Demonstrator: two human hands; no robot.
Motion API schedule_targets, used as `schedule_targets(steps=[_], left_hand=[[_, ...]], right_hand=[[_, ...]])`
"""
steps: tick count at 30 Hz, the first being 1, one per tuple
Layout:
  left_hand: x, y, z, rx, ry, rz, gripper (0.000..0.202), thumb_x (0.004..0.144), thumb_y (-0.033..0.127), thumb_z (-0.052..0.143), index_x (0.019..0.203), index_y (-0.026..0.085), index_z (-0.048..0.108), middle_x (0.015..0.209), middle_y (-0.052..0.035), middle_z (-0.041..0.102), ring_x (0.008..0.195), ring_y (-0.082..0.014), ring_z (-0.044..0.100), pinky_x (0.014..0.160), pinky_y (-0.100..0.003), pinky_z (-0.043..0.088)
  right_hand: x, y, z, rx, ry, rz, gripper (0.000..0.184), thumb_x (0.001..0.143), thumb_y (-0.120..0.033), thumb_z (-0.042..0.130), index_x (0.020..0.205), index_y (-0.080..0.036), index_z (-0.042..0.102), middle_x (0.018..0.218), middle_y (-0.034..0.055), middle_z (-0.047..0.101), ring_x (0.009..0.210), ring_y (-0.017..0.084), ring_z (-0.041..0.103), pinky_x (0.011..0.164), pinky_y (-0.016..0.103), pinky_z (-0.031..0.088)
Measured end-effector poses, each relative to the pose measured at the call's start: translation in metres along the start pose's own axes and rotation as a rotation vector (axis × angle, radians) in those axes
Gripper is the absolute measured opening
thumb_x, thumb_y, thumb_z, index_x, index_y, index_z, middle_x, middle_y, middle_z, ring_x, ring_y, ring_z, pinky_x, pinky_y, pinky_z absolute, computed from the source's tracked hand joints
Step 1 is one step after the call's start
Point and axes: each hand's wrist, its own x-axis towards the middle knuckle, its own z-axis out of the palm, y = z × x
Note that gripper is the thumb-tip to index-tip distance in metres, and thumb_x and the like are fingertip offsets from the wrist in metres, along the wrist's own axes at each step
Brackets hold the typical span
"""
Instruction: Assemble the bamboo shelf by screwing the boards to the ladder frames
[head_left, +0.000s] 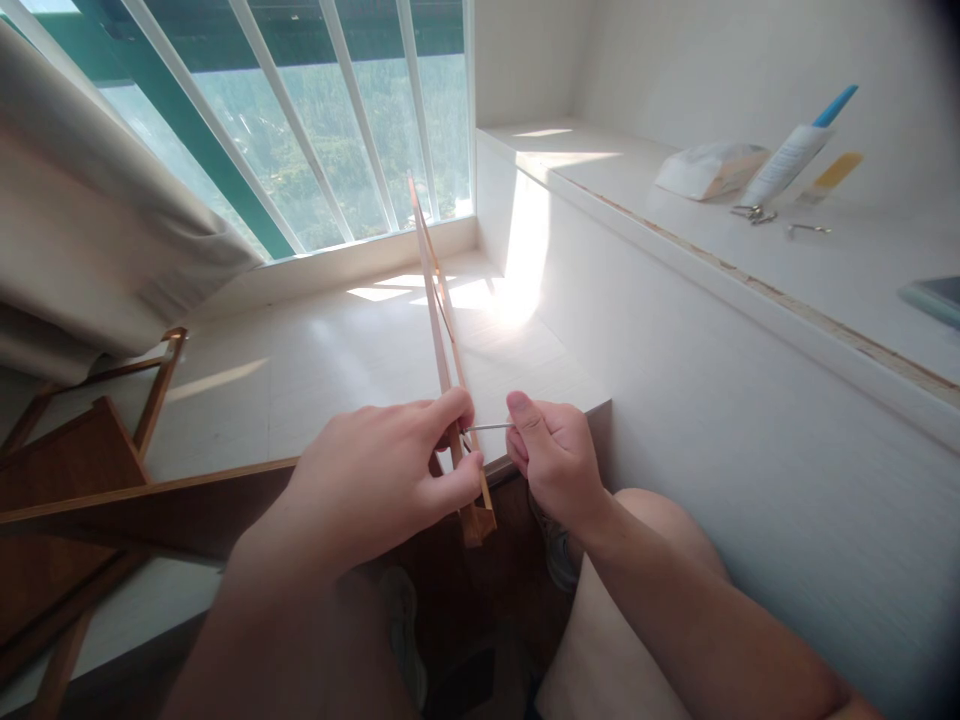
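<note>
My left hand (375, 460) is closed around the near part of a narrow wooden frame (433, 290), thumb and fingers pinching its side rail. The frame stands on edge and points away from me toward the window. My right hand (556, 455) is a fist with the thumb on top, gripping a thin metal hex key (491, 428). The key's shaft runs level to the left, and its tip meets the frame beside my left fingers. The exact contact is partly hidden by those fingers.
On the right ledge (637, 185) lie a white packet (709, 170), a white tube with a blue cap (791, 160), metal hardware (754, 213), an L-shaped key (810, 230) and a yellow-topped item (836, 175). More wooden furniture parts (75, 480) stand at left, near the curtain (97, 200).
</note>
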Motion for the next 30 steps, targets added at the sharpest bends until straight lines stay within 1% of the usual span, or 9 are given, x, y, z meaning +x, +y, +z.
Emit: schedule_targets(steps=[3,5,11,15,22,25,30], left_hand=[[0.0,0.0,0.0,0.001,0.001,0.006,0.021,0.092,0.052,0.046,0.099,0.034,0.052,0.071,0.0075,0.065,0.061,-0.019,0.055,0.056,-0.031,0.027],[0.0,-0.001,0.001,0.0,0.002,0.01,0.021,0.092,0.052,0.046,0.099,0.034,0.052,0.071,0.0078,0.064,0.06,-0.0191,0.055,0.056,-0.03,0.027],[-0.001,-0.002,0.0,0.0,-0.006,0.005,0.022,0.092,0.053,0.045,0.101,0.034,0.052,0.072,0.0075,0.065,0.062,-0.0197,0.056,0.056,-0.031,0.027],[0.0,-0.001,0.0,0.002,-0.008,0.003,0.021,0.092,0.052,0.045,0.101,0.034,0.052,0.072,0.0076,0.064,0.062,-0.0195,0.056,0.057,-0.031,0.027],[0.0,-0.002,0.001,0.003,0.002,0.009,0.021,0.092,0.053,0.045,0.102,0.035,0.052,0.071,0.008,0.064,0.062,-0.0195,0.054,0.057,-0.03,0.027],[0.0,-0.002,0.001,0.006,0.008,0.009,0.021,0.092,0.053,0.046,0.101,0.035,0.052,0.071,0.0082,0.063,0.061,-0.0193,0.054,0.057,-0.029,0.026],[0.0,-0.002,0.001,-0.003,0.001,0.008,0.021,0.092,0.053,0.046,0.1,0.034,0.052,0.072,0.0078,0.064,0.061,-0.0183,0.054,0.057,-0.03,0.026]], right_hand=[[0.003,-0.001,-0.005,-0.003,0.058,-0.025,0.059,0.099,-0.052,0.052,0.052,-0.021,0.034,0.045,-0.005,0.034,0.042,0.008,0.03,0.043,0.027,0.024],[0.004,-0.001,-0.008,-0.046,0.069,-0.067,0.058,0.1,-0.05,0.051,0.052,-0.021,0.036,0.046,-0.0046,0.035,0.043,0.008,0.031,0.044,0.027,0.025],[0.003,-0.001,-0.007,-0.217,-0.039,-0.196,0.054,0.103,-0.042,0.047,0.055,-0.019,0.039,0.049,-0.004,0.038,0.047,0.008,0.034,0.049,0.028,0.028],[0.002,0.002,-0.005,-0.246,-0.044,-0.224,0.053,0.103,-0.039,0.047,0.056,-0.019,0.038,0.05,-0.0044,0.036,0.048,0.008,0.033,0.05,0.027,0.028],[0.005,0.007,-0.007,-0.265,-0.064,-0.29,0.05,0.103,-0.035,0.048,0.057,-0.019,0.039,0.052,-0.0047,0.036,0.049,0.008,0.034,0.051,0.026,0.029],[0.007,0.011,-0.009,-0.307,-0.071,-0.37,0.047,0.104,-0.032,0.047,0.059,-0.019,0.04,0.054,-0.0044,0.037,0.05,0.008,0.034,0.052,0.027,0.029],[0.011,0.015,-0.013,-0.406,-0.079,-0.572,0.039,0.102,-0.027,0.05,0.064,-0.02,0.041,0.059,-0.0039,0.038,0.055,0.01,0.034,0.056,0.029,0.028]])
